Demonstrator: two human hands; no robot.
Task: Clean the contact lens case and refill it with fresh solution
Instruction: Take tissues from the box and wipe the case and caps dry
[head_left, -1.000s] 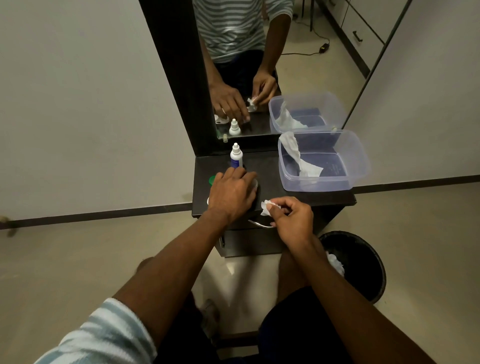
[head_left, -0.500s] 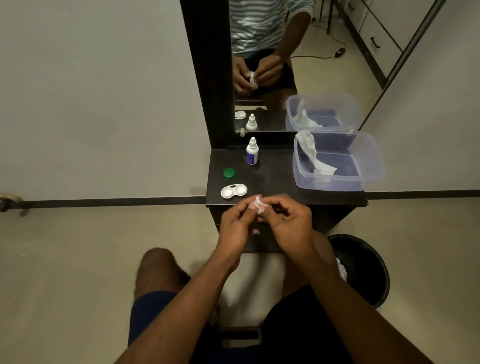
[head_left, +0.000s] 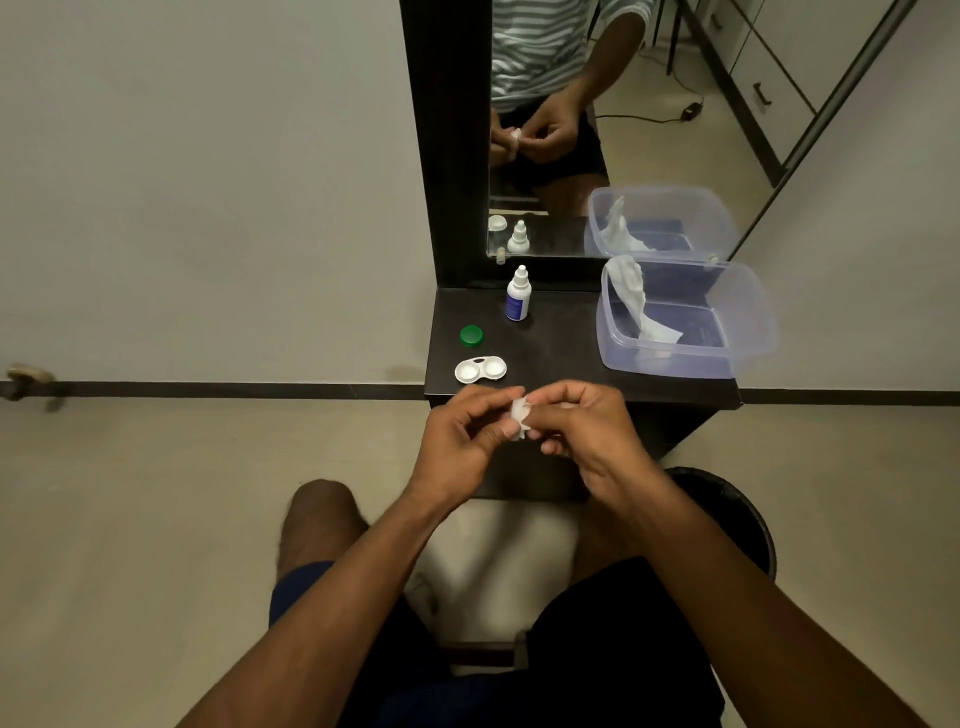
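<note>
On the dark, matte shelf (head_left: 566, 358) I see, furthest left, a round green screw cap (head_left: 471, 335) with a ribbed edge, lying apart from everything else. Just nearer me sits the contact lens case (head_left: 480, 369): white glossy plastic, two shallow round wells joined in a figure-eight, both wells uncovered and facing up. Behind it, close to the mirror (head_left: 597, 130), stands a small solution bottle (head_left: 518, 300), upright, white with a tapered nozzle cap and a blue label; I cannot read any writing on that label.

In front of the shelf edge my left hand (head_left: 462, 441) has its fingers curled, thumb and forefinger pinching a small crumpled white tissue piece (head_left: 521, 413). My right hand (head_left: 587, 431) meets it from the other side, fingers curled and pinching the same scrap. There may be something small wrapped inside it, but I cannot tell.

To the right on the shelf rests a clear plastic tub (head_left: 748, 332), rectangular with rounded corners, slightly frosted, with a limp white tissue (head_left: 641, 306) draped over its back-left rim and down into it. Lower right, on the pale floor, stands a round black bin (head_left: 737, 514).
</note>
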